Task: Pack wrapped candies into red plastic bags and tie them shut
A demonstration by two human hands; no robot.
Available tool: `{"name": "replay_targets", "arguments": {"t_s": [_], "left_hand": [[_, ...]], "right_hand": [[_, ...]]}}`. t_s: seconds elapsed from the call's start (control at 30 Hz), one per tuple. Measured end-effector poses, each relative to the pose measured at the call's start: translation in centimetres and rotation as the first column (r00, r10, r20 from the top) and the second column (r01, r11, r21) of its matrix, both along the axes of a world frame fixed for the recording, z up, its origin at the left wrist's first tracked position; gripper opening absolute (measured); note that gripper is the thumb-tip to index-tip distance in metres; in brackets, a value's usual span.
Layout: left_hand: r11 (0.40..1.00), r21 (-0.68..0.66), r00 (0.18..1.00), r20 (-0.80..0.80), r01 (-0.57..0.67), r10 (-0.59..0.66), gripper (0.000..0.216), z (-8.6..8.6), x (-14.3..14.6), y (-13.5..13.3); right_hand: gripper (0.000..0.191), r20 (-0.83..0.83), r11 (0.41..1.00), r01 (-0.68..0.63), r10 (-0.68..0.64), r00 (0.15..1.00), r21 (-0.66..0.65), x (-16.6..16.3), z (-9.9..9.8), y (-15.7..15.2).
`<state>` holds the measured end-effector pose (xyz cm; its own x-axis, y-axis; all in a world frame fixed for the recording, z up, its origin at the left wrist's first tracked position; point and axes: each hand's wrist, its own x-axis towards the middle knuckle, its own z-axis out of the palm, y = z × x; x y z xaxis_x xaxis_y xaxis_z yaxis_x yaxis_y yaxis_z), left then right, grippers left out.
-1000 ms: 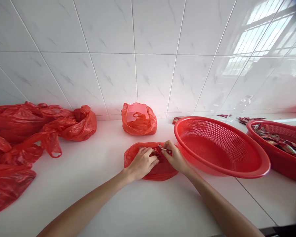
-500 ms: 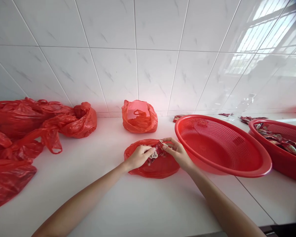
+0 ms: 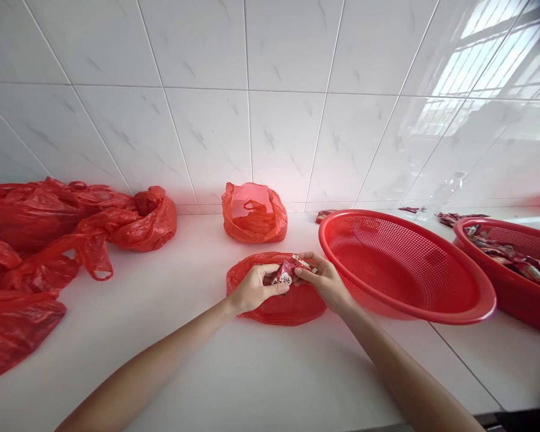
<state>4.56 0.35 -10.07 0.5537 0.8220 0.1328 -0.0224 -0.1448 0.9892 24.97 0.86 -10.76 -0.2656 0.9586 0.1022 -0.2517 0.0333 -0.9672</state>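
Observation:
A small red plastic bag [image 3: 276, 306] lies flat on the white counter in front of me. Over it my left hand [image 3: 253, 288] and my right hand [image 3: 320, 279] meet, both pinched on a small red and white wrapped packet [image 3: 287, 273] held just above the bag. An empty red mesh basket [image 3: 432, 306] sits right beside my right hand.
A knotted red bag [image 3: 254, 213] stands by the tiled wall behind. A heap of red bags [image 3: 49, 234] covers the left of the counter. At the far right a second red basket [image 3: 526, 312] holds several wrapped packets. The counter's front edge [image 3: 499, 414] runs at lower right.
Both hands have risen slightly from inside the flat bag's mouth, drawing the small packet up out of it and closer together.

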Motion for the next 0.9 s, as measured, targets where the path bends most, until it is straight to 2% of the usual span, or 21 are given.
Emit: {"name": "replay_targets", "arguments": {"t_s": [0.1, 0.23, 0.3, 0.43, 0.57, 0.9], "left_hand": [[0.996, -0.009, 0.994, 0.07, -0.086, 0.086, 0.034, 0.25, 0.31, -0.24], [0.951, -0.147, 0.955, 0.075, -0.273, 0.286, 0.039, 0.24, 0.54, -0.27], [0.929, -0.188, 0.94, 0.059, -0.32, 0.336, 0.037, 0.02, 0.57, -0.21], [0.938, -0.159, 0.944, 0.076, -0.307, 0.321, 0.029, -0.3, 0.58, -0.24], [0.943, -0.115, 0.949, 0.009, -0.312, 0.315, 0.028, -0.08, 0.61, -0.41], [0.934, -0.216, 0.951, 0.063, -0.284, 0.304, 0.029, -0.29, 0.61, -0.04]], "right_hand": [[0.039, -0.028, 1.0, -0.012, 0.011, 1.0, -0.018, -0.14, 0.27, -0.26], [0.045, 0.02, 1.0, -0.019, 0.019, 1.0, -0.004, -0.33, 0.39, -0.64], [0.047, 0.045, 1.0, -0.015, 0.015, 0.999, -0.001, -0.45, 0.23, -0.76], [0.044, 0.042, 1.0, -0.001, 0.001, 0.999, 0.011, -0.69, -0.16, -0.85], [0.043, 0.027, 1.0, 0.012, -0.012, 1.0, 0.029, -0.75, -0.26, -0.95], [0.045, 0.049, 0.997, 0.055, -0.058, 0.997, 0.052, -0.62, -0.28, -0.98]]}}
